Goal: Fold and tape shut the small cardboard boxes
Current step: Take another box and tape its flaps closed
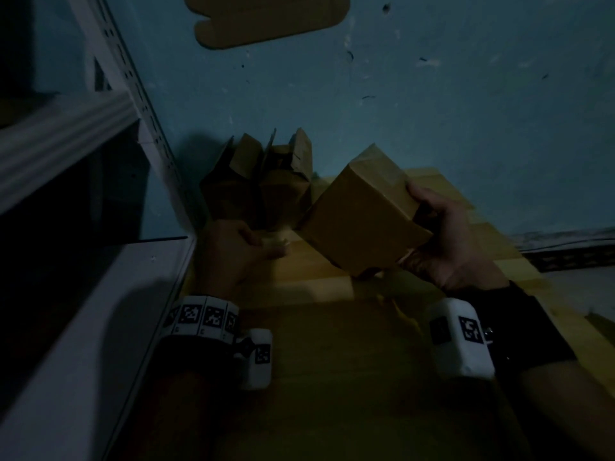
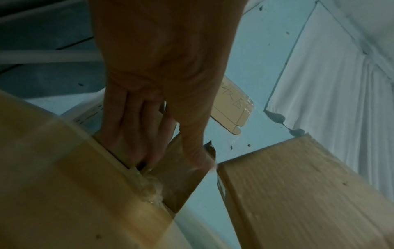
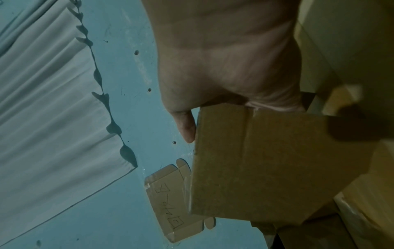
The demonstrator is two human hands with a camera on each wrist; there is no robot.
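My right hand (image 1: 432,227) grips a small closed cardboard box (image 1: 359,214), tilted in the air above the wooden table (image 1: 316,327). The right wrist view shows that box (image 3: 266,160) below my palm, with the thumb along its left edge. My left hand (image 1: 243,247) is low at the left, at the foot of two open-flapped boxes (image 1: 266,181) standing against the blue wall. In the left wrist view my fingers (image 2: 136,143) and thumb pinch a wall of one open box (image 2: 179,176), with a crumpled wad of clear tape (image 2: 149,185) just below them.
A white metal shelf rack (image 1: 66,134) stands close on the left. A flat cardboard cut-out (image 1: 266,21) is taped high on the wall. A pale curtain (image 3: 53,118) hangs beside the wall. The scene is dim.
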